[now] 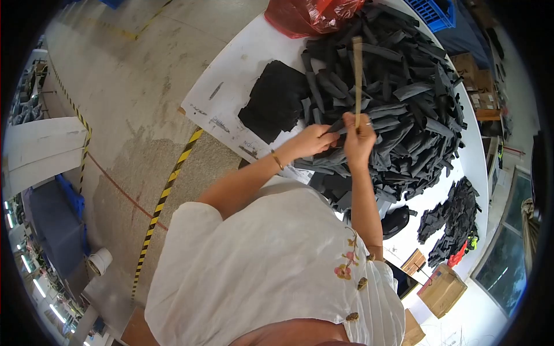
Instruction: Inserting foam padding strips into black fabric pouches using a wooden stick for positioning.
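Near the centre of the frame, slightly above the middle, the person's two hands meet over the near edge of a big heap of black fabric strips (398, 98). The right hand (359, 137) has its grip pressed together around the lower end of a thin wooden stick (357, 75) that stands almost upright toward the top of the picture, while the left hand (316, 140) pinches one black strip (333, 127) just beside the stick's base. Doing this well seems to call for a steady stick and a taut strip, held clear of the loose pieces under both hands, since neighbouring strips could easily snag or be lifted along. The white tabletop (231, 75) curves across the upper half; a flat black sheet (274, 101) lies on it left of the heap, touching its edge. A red plastic bag (311, 14) sits at the top centre, a blue crate (433, 11) at the upper right. Smaller black piles (456, 216) lie at the right, with cardboard boxes (441, 288) lower right. Yellow-and-black floor tape (164, 199) runs down the left side.
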Tool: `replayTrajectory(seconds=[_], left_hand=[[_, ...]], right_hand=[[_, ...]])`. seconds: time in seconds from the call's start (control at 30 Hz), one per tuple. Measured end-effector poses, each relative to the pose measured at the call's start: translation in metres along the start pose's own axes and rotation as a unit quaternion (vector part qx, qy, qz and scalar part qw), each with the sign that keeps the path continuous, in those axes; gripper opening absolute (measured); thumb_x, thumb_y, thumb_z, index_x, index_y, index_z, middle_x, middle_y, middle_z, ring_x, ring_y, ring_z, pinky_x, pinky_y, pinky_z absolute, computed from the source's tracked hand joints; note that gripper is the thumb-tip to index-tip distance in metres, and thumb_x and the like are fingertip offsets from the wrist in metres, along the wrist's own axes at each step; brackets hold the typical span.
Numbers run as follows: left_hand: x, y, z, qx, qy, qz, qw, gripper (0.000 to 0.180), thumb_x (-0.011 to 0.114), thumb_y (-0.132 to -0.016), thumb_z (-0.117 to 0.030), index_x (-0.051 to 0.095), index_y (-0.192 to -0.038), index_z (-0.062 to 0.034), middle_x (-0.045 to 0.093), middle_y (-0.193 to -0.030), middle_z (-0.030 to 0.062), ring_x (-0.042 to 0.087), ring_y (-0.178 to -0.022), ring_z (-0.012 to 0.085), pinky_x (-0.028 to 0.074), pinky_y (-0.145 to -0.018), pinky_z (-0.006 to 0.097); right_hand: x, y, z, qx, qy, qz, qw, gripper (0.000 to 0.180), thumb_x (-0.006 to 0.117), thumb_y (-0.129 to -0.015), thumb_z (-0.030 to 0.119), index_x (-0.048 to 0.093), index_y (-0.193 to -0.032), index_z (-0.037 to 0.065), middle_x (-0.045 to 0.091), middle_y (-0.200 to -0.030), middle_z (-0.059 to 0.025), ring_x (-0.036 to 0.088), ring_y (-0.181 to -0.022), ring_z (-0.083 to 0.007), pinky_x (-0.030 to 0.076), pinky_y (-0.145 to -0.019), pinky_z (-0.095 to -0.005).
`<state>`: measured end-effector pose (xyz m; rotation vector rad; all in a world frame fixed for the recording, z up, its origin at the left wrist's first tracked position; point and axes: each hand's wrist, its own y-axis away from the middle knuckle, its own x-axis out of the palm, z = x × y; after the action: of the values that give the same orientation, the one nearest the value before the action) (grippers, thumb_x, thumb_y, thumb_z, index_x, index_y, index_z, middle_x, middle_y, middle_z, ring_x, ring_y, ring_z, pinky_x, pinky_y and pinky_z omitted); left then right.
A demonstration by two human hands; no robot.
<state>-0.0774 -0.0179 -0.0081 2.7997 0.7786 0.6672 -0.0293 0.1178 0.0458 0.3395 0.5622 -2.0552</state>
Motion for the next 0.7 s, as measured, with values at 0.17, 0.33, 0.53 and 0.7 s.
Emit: replayTrajectory(seconds=[0.17,0.33,0.53,0.7], left_hand=[[0.033,0.03,-0.025,0.076,0.029,-0.009,0.997,0.035,0.039,-0.101,-0.026,0.049,-0.076,-0.0035,0.046,-0.061,0.0009,0.044,-0.053,0.0072,0.036,-0.049,0.022],[-0.025,0.037,0.077,0.18,-0.398,-0.083,0.896,0.018,0.052,-0.09,-0.018,0.055,-0.077,-0.0064,0.051,-0.067,0.0046,0.052,-0.063,0.0162,0.044,-0.057,0.03],[-0.098,0.033,0.07,0.249,-0.586,-0.284,0.716,0.015,0.068,-0.072,-0.01,0.062,-0.085,-0.0101,0.053,-0.086,0.0029,0.053,-0.087,0.0234,0.044,-0.075,0.036],[-0.11,0.038,0.075,0.251,-0.612,-0.256,0.705,0.016,0.068,-0.072,-0.01,0.062,-0.086,-0.0119,0.053,-0.087,0.0009,0.05,-0.091,0.0224,0.04,-0.077,0.036]], right_hand=[[-0.029,-0.054,0.01,-0.063,-0.013,-0.221,0.973,0.021,0.06,-0.092,0.014,0.054,-0.079,0.0,0.05,-0.066,-0.0011,0.043,-0.063,-0.0086,0.04,-0.058,-0.025],[-0.151,-0.156,0.042,0.01,-0.032,-0.336,0.941,0.034,0.057,-0.094,0.032,0.056,-0.074,0.004,0.048,-0.058,-0.0008,0.041,-0.048,-0.0083,0.034,-0.044,-0.0255],[-0.143,-0.125,-0.014,-0.01,0.29,-0.174,0.941,0.041,0.047,-0.097,0.041,0.062,-0.095,0.003,0.055,-0.065,-0.0048,0.051,-0.06,-0.014,0.042,-0.057,-0.031],[-0.086,-0.014,-0.045,0.039,0.166,-0.029,0.985,0.02,0.055,-0.095,0.02,0.062,-0.107,0.005,0.052,-0.063,-0.0031,0.045,-0.056,-0.0083,0.038,-0.05,-0.0239]])
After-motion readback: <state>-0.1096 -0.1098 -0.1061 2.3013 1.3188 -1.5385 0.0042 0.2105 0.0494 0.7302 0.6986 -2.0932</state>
